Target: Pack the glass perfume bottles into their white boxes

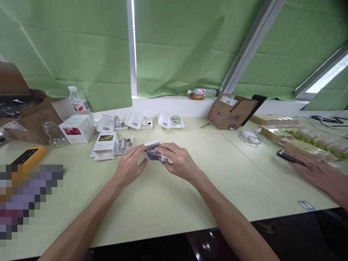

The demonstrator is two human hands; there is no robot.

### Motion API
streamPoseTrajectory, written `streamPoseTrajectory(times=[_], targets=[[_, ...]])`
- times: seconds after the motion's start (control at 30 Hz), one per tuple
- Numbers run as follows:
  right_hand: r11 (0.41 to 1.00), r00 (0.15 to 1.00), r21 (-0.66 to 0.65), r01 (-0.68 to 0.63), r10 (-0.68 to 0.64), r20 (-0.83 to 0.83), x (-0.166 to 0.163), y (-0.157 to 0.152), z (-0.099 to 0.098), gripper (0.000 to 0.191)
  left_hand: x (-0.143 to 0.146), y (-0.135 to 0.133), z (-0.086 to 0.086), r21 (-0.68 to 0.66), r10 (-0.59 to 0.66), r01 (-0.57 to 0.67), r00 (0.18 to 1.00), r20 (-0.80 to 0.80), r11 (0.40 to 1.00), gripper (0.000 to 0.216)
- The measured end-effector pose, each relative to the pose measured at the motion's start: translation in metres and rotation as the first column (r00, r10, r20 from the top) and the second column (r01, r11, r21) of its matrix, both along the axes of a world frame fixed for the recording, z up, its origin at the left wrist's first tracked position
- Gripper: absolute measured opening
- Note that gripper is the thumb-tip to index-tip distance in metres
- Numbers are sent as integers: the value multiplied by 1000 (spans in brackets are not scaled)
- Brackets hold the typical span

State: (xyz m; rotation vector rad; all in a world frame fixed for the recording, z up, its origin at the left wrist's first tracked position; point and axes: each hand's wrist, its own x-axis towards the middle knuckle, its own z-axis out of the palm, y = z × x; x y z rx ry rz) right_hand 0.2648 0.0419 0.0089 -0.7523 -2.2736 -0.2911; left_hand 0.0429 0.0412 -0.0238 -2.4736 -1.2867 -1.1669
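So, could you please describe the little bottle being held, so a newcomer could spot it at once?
Find the green table below the green blinds; near its middle the left hand and right hand meet. Between them lies a small clear bottle with a silvery cap, sideways against a white card. The other bottles stand in open boxes farther back; this is the only one held.

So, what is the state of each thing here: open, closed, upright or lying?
Small bottle: lying sideways, held by right hand.
White box: flap open, held by left hand.
Cardboard box: flaps open.
Windowsill bottle: lying down.
Capped water bottle: upright.
Phone: lying flat under another person's hand.
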Motion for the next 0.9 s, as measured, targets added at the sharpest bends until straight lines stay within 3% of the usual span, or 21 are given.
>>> streamPoseTrajectory(times=[0.6,0.9], targets=[[1000,1000,7,-11,11,-14,-1,-1,1,31,2,-2,2,-37,-52,53,998,30,998,43],[996,998,-74,-39,35,-61,-1,-2,4,31,-1,-5,0,-104,-95,100,994,49,990,49]])
